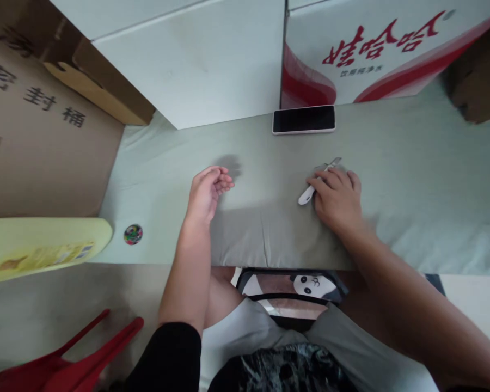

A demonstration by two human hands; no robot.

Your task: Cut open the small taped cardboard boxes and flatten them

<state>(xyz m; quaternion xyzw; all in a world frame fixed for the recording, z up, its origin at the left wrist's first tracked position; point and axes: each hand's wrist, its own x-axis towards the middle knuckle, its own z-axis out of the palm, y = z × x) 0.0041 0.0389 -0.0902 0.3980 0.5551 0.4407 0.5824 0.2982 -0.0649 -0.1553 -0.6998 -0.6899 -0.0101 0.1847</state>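
Under the fingers of my right hand (338, 196) lies a slim white-handled knife (307, 196), slanted on the green cloth. Its handle end points toward me on the left, and a thin greyish blade-like tip sticks out past the fingertips. The middle of it is covered by my fingers, which are closed over it. My left hand (209, 190) is held just above the cloth to the left, palm turned inward. Its fingers are loosely bent, with nothing seen in them. A black-screened phone (304, 120) lies beyond both hands.
White cartons (228, 60) and a red-printed carton (375, 54) stand along the back of the cloth-covered surface (424, 179). A brown cardboard box (44, 147), a yellow bottle (44, 245) and a small round sticker-like disc (133, 234) are at left. A red chair (85, 354) stands below.
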